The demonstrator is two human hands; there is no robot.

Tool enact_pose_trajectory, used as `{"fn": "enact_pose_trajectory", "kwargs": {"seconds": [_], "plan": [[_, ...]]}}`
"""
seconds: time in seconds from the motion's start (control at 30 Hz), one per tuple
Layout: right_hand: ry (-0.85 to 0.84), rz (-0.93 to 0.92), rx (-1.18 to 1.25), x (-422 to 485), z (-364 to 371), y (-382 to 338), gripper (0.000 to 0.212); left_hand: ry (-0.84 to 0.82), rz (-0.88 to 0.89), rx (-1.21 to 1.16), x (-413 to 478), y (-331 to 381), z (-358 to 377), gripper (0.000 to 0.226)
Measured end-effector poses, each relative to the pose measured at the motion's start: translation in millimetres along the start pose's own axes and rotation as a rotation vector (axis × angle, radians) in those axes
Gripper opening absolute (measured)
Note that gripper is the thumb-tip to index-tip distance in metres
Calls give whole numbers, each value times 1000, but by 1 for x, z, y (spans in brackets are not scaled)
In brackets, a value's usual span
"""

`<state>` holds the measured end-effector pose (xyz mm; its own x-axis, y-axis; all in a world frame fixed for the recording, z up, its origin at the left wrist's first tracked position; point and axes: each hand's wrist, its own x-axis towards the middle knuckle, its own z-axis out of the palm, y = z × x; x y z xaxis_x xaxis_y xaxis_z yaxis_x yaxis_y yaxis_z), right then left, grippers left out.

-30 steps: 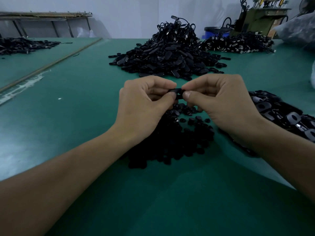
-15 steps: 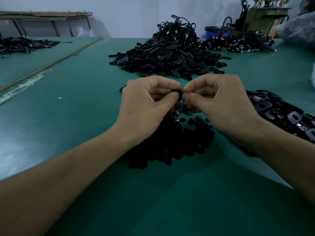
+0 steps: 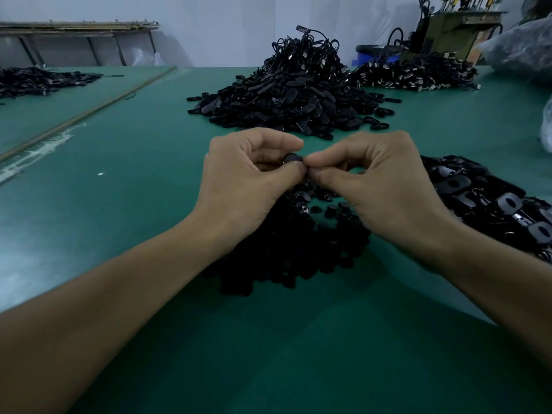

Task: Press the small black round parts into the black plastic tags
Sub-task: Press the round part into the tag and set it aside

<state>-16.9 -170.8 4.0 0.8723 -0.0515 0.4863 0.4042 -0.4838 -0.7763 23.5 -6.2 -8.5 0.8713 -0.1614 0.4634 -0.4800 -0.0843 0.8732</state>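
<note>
Both my hands meet above the green table (image 3: pixel 125 204). My left hand (image 3: pixel 248 180) pinches a small black plastic tag (image 3: pixel 292 158) between thumb and forefinger. My right hand (image 3: pixel 373 183) pinches the same tag from the right, thumb and forefinger tips against it. Most of the tag is hidden by the fingers, and I cannot tell whether a round part sits in it. Below my hands lies a heap of small black round parts (image 3: pixel 292 249). Loose black tags (image 3: pixel 484 201) with round holes lie in a pile at the right.
A tall heap of black tags with cords (image 3: pixel 292 88) stands at the back centre. Another pile (image 3: pixel 415 74) lies at the back right beside a blue bucket (image 3: pixel 376 56) and a machine (image 3: pixel 454 28). A further black pile (image 3: pixel 38 80) sits far left.
The hands have stayed in place. The fingertips have shifted a little on the tag, and its rounded end now shows between them.
</note>
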Motion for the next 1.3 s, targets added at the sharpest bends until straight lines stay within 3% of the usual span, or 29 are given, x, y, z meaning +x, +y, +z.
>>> {"fn": "enact_pose_trajectory", "kwargs": {"seconds": [0.57,1.07,1.3], "plan": [[-148,100,148,7,-10,8,10,-87,-73,-87,1,5,-5,23],[-139,101,-18,13,-9,9,4,-96,-121,-121,3,5,-6,24],[-148,46,-77,13,-11,10,10,-83,-64,-2,8,0,-10,22]]}}
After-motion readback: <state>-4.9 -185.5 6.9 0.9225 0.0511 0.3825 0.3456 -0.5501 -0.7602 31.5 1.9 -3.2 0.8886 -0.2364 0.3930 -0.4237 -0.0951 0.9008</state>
